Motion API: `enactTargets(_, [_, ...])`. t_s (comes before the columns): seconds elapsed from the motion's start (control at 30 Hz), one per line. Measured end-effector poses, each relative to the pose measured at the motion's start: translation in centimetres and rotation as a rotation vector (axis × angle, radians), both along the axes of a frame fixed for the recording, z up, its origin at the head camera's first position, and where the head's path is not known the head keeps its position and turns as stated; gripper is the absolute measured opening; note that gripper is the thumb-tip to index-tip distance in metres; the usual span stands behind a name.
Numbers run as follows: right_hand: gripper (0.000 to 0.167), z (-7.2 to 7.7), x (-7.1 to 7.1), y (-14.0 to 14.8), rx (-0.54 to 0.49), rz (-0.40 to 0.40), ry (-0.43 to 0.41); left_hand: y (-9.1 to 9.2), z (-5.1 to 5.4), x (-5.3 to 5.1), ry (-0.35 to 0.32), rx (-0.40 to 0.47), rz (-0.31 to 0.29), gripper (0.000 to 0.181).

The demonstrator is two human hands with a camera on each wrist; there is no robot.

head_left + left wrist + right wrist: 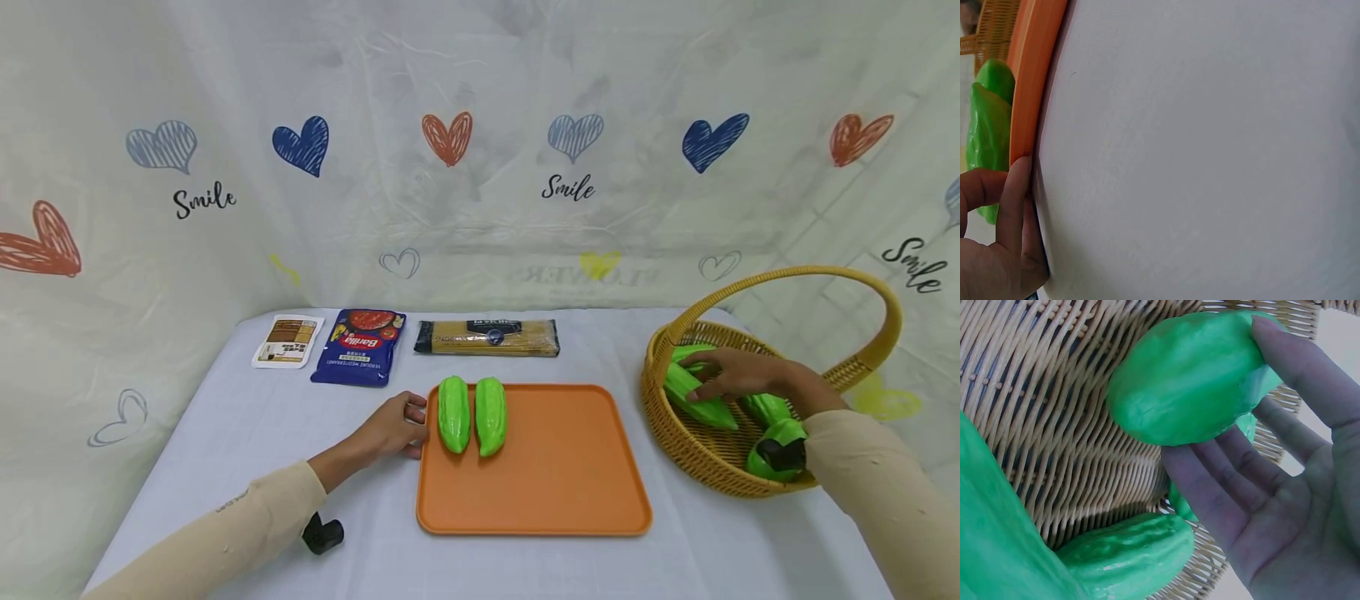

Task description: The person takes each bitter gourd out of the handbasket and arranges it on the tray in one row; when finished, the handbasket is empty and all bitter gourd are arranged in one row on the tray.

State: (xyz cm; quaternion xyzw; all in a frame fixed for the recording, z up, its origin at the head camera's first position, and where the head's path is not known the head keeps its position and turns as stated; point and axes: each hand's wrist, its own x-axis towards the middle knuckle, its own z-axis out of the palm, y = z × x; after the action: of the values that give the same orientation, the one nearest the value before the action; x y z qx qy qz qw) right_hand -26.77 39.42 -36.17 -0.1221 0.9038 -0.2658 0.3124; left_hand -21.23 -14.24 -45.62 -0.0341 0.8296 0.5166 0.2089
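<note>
At the left rim of an orange tray [555,475], my left hand [386,429] holds the edge with its fingertips. Two green, ridged bitter melons [453,415] lie side by side on the tray's left part. My right hand [738,375] reaches into a wicker basket [660,417]. Its thumb and fingers grip another bitter melon [1188,378], seen close up in the right wrist view. More bitter melons [1135,556] lie in the basket around that hand. The palm of the right hand faces its wrist camera.
Behind the tray lie a spaghetti pack [487,337], a blue Barilla pouch [360,346] and a small white-and-brown packet [288,342]. The basket's tall handle [795,271] arches over its opening. A curtain printed with hearts hangs behind the white-covered table [225,450].
</note>
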Motion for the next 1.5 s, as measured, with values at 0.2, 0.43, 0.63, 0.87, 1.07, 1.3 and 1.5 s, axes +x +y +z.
enactTargets(0.2, [0.082,0.1,0.0,0.5,-0.024,-0.005,0.03,0.0,-0.1,0.0,0.0,0.003,0.001,0.054])
enactTargets(0.43, [0.078,0.6,0.4,0.7,-0.055,0.002,0.089,0.0,-0.2,-0.1,-0.002,0.0,-0.001,0.054])
enactTargets(0.63, [0.079,1.2,0.7,0.7,-0.067,-0.017,0.104,0.0,-0.2,-0.2,0.001,0.006,-0.001,0.054])
enactTargets(0.87, [0.085,1.7,1.3,0.6,-0.102,-0.046,0.093,0.0,-0.2,-0.1,0.008,0.011,-0.002,0.054])
enactTargets(1.07, [0.084,2.5,2.1,0.4,-0.171,-0.034,0.098,0.0,-0.2,-0.1,0.003,0.004,0.002,0.054])
enactTargets(1.3, [0.085,3.0,2.9,0.8,-0.217,-0.058,0.079,0.0,-0.1,-0.1,-0.001,0.001,-0.002,0.055])
enactTargets(1.5, [0.083,3.4,3.4,0.9,-0.231,-0.052,0.084,-0.1,0.0,0.0,0.002,0.003,-0.001,0.055])
